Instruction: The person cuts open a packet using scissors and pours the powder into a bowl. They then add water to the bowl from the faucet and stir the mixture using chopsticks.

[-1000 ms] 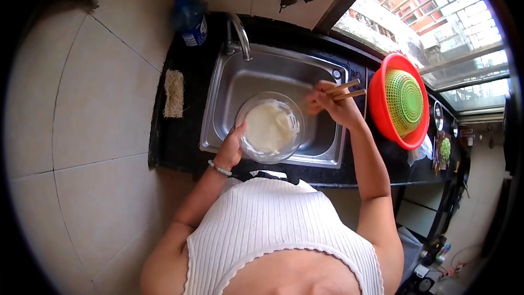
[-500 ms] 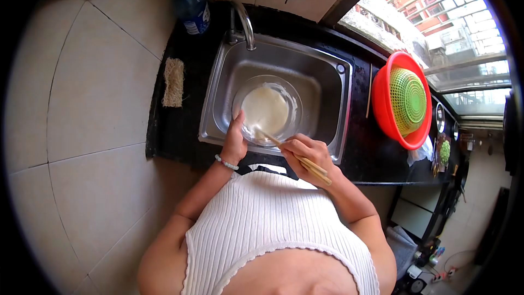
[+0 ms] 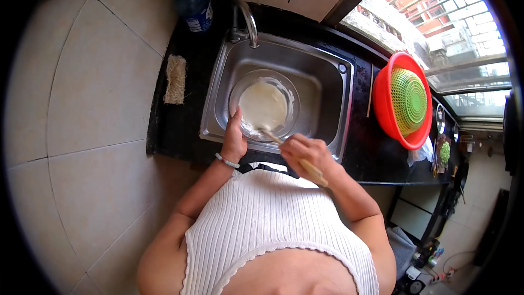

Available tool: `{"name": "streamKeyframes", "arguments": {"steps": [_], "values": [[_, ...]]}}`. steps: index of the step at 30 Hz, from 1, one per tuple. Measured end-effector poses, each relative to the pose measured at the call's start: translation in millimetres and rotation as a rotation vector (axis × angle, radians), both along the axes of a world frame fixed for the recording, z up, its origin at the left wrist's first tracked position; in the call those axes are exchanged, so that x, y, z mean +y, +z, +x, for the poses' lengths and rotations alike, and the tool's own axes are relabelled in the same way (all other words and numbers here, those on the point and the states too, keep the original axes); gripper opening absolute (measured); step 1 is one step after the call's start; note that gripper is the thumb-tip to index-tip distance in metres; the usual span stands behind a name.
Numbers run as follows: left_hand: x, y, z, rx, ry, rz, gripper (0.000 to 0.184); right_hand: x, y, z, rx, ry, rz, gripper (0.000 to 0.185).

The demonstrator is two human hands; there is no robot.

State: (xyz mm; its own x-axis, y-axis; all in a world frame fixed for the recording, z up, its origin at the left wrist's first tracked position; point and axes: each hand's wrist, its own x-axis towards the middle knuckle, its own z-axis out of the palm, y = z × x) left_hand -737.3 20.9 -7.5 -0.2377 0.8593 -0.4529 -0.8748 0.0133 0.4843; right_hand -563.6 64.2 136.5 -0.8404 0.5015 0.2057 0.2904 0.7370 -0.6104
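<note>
My left hand (image 3: 234,140) grips the near left side of a clear glass bowl (image 3: 295,110), held over the steel sink. A pale, creamy batter (image 3: 264,105) fills much of the bowl, with white smears on its inner wall. My right hand (image 3: 307,154) is closed around wooden chopsticks (image 3: 312,171), just right of the bowl's near edge. Their tips reach into the batter at the near side of the bowl. The chopsticks are slightly blurred.
The sink (image 3: 327,104) has a curved faucet (image 3: 250,24) at its back left. A blue bottle (image 3: 194,5) and a loofah (image 3: 175,80) lie left of it. To the right are a red basin (image 3: 384,106) with a green strainer (image 3: 408,101) and a single stick (image 3: 370,92).
My right hand has come down from the sink's right side to the bowl's near edge, and the chopstick tips have gone into the batter. My left hand still holds the bowl.
</note>
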Motion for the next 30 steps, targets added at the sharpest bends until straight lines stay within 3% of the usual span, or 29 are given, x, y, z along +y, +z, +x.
{"name": "streamKeyframes", "arguments": {"steps": [3, 6, 10, 14, 19, 22, 27, 30], "values": [[-3.2, -5.5, -0.1, -0.024, -0.001, -0.008, 0.042, 7.2, 0.2, 2.0, -0.099, -0.065, 0.067, 0.007], [-3.1, -6.6, 0.1, -0.060, -0.023, -0.001, 0.042, -2.4, -7.0, -14.1, 0.118, 0.064, 0.064, 0.007], [-2.2, -2.2, -2.9, -0.015, -0.019, 0.006, 0.044, 1.1, -10.9, -11.3, -0.054, -0.043, 0.040, 0.012], [-3.6, 7.0, -2.9, -0.053, -0.076, 0.004, 0.046, -1.3, -11.4, -29.6, 0.193, -0.001, -0.003, 0.013], [-3.6, 4.8, -1.2, -0.023, -0.034, 0.018, 0.047, -2.8, -10.5, -24.1, -0.062, -0.105, -0.036, 0.011], [-4.8, -6.9, -0.6, -0.090, -0.052, 0.030, 0.046, -8.0, -6.3, -36.5, 0.089, 0.022, -0.083, 0.009], [-2.8, -7.7, -2.0, -0.055, -0.009, 0.038, 0.046, -0.4, -13.8, -31.9, -0.017, -0.128, -0.056, 0.012], [-3.5, -9.6, -3.8, -0.047, -0.028, 0.035, 0.046, -4.3, -7.8, -42.6, 0.155, 0.008, -0.060, 0.008]]}}
